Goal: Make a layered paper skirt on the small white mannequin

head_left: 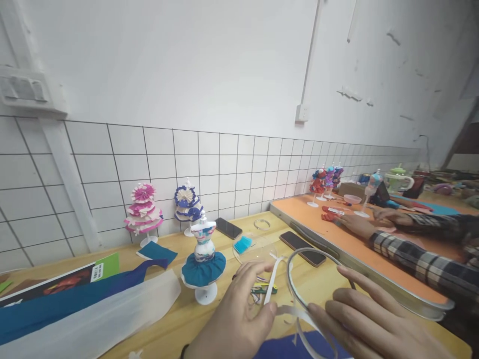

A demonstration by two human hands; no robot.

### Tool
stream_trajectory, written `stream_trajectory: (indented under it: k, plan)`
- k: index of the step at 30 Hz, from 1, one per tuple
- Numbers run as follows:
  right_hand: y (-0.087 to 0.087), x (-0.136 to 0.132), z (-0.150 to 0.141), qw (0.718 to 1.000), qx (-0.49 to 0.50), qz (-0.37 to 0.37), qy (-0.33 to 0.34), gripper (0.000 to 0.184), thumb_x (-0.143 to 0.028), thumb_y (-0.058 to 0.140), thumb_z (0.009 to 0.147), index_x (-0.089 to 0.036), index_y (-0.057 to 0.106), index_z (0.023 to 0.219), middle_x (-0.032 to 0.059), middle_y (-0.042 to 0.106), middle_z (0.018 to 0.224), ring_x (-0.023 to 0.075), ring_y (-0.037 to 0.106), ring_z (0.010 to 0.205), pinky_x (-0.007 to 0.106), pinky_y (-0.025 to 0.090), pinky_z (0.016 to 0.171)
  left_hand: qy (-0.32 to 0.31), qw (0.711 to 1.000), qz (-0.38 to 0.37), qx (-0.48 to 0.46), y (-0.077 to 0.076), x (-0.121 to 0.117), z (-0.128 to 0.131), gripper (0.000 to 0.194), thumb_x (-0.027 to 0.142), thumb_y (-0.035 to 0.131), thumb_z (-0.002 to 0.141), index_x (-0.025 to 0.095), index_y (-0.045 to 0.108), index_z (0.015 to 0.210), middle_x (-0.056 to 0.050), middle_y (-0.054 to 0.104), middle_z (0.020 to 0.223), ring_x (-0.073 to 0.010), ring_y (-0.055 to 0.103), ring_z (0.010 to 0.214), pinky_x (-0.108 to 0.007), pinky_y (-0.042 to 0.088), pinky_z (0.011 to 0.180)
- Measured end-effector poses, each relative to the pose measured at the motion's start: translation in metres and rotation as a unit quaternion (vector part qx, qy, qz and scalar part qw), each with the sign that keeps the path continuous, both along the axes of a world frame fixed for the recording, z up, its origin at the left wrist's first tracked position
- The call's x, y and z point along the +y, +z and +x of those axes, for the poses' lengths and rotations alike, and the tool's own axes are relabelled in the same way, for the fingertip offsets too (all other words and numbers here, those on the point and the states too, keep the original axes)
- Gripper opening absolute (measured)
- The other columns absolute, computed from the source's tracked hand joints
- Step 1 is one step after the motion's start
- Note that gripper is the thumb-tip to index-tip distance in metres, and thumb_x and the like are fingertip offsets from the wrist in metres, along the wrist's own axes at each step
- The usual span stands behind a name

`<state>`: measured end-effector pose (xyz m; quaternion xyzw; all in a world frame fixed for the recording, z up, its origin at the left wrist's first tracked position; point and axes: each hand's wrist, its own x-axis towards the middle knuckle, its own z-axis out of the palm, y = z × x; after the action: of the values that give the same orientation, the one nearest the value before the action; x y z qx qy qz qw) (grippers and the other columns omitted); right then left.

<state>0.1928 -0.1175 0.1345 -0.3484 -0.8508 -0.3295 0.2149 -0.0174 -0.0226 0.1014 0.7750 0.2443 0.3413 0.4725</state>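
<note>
My left hand (241, 304) is in front of me at the bottom middle, its thumb against a thin white strip (274, 279) that looks like narrow tape. A pale band runs from that thumb towards my right hand (374, 314). Between its thumb and index finger, my right hand grips a thin tape roll (291, 279), seen as a large ring. Just beyond my left hand stands a small dress-form stand (204, 249) with a teal gathered skirt (204, 269). Under my hands lies dark blue fabric (275, 346). A green-and-yellow cutter (265, 288) is partly hidden behind my left hand.
Pink (143, 209) and blue-and-white (187, 204) dressed stands are by the tiled wall. Phones (228, 228) (302, 248), a clear ring (262, 224) and fabric strips (75, 294) lie on the wooden table. At right, another person's hands (357, 227) work on an orange table (295, 212).
</note>
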Motion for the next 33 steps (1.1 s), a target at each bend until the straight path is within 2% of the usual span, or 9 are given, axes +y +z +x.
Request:
stream_trajectory:
  k: [4,7,12,18,21,24,26,29,33]
  plan:
    - [-0.008,-0.001,-0.001,1.000,0.024,0.004,0.019,0.034,-0.027,0.029,0.096,-0.023,0.063,0.102,-0.0007,0.061,0.061,0.0152,0.061,0.064,0.044,0.033,0.104,-0.079,0.986,-0.140,-0.032,0.001,-0.003,0.003,0.038,0.040,0.038,0.090,0.027,0.049,0.123,-0.004,0.055,0.122,-0.0180,0.044,0.117,-0.030,0.034,0.097]
    - [-0.006,-0.001,-0.002,1.000,0.022,-0.010,0.014,0.033,-0.023,0.032,0.095,-0.022,0.063,0.105,0.0000,0.062,0.063,0.0153,0.061,0.065,0.043,0.032,0.105,-0.060,0.993,-0.095,0.023,0.004,-0.005,0.009,0.043,0.045,0.031,0.090,0.019,0.066,0.091,-0.004,0.062,0.088,-0.0172,0.056,0.091,-0.027,0.039,0.084]
    - [0.002,0.003,0.009,0.999,0.005,-0.023,-0.029,0.032,-0.013,0.033,0.092,-0.015,0.061,0.107,0.0017,0.061,0.067,0.0152,0.059,0.066,0.043,0.019,0.107,-0.023,0.996,-0.024,0.078,0.007,-0.002,0.005,0.046,0.046,0.038,0.087,0.015,0.058,0.059,0.004,0.040,0.055,-0.0098,0.040,0.056,-0.021,0.032,0.054]
    - [-0.019,0.022,0.028,0.984,0.156,0.004,-0.084,0.017,-0.015,0.054,0.083,-0.019,0.055,0.100,0.0025,0.063,0.079,0.0161,0.060,0.073,0.042,0.035,0.096,-0.167,0.966,0.022,0.197,-0.001,0.004,-0.014,0.030,0.043,0.056,0.076,0.019,0.069,0.062,0.003,0.050,0.054,-0.0103,0.045,0.053,-0.021,0.033,0.052]
    - [-0.034,0.031,0.024,0.955,0.281,-0.006,-0.095,0.007,-0.020,0.051,0.086,-0.022,0.051,0.093,0.0024,0.063,0.081,0.0172,0.062,0.080,0.036,0.041,0.094,-0.112,0.966,0.001,0.234,0.002,0.004,-0.020,0.028,0.050,0.061,0.070,0.024,0.072,0.072,-0.001,0.062,0.071,-0.0156,0.054,0.067,-0.024,0.039,0.063]
    - [-0.045,0.036,0.011,0.926,0.364,-0.063,-0.075,0.004,-0.023,0.047,0.088,-0.024,0.048,0.092,0.0022,0.064,0.086,0.0174,0.062,0.090,0.030,0.046,0.091,-0.004,0.977,-0.104,0.189,0.009,0.002,-0.016,0.050,0.056,0.064,0.065,0.029,0.062,0.107,-0.005,0.060,0.111,-0.0239,0.055,0.096,-0.033,0.042,0.081]
    - [-0.049,0.039,0.001,0.912,0.394,-0.105,-0.046,0.004,-0.022,0.046,0.088,-0.024,0.047,0.091,0.0007,0.063,0.085,0.0156,0.062,0.089,0.029,0.044,0.094,-0.035,0.983,-0.150,0.099,0.010,0.002,-0.008,0.055,0.056,0.058,0.071,0.024,0.056,0.115,-0.008,0.055,0.121,-0.0250,0.052,0.105,-0.037,0.039,0.089]
    - [-0.049,0.042,-0.012,0.902,0.407,-0.146,0.000,0.006,-0.018,0.047,0.087,-0.024,0.045,0.089,-0.0010,0.061,0.081,0.0133,0.062,0.081,0.032,0.039,0.099,-0.114,0.972,-0.200,-0.043,0.004,0.002,0.010,0.049,0.054,0.057,0.074,0.015,0.060,0.103,-0.010,0.062,0.106,-0.0227,0.056,0.099,-0.035,0.041,0.086]
    - [-0.047,0.047,-0.020,0.909,0.383,-0.162,0.017,0.009,-0.016,0.048,0.086,-0.023,0.046,0.089,0.0002,0.061,0.082,0.0132,0.061,0.080,0.028,0.046,0.088,-0.116,0.934,-0.311,-0.132,-0.009,0.004,0.022,0.046,0.043,0.076,0.058,0.014,0.058,0.088,-0.004,0.064,0.078,-0.0142,0.059,0.070,-0.026,0.045,0.063]
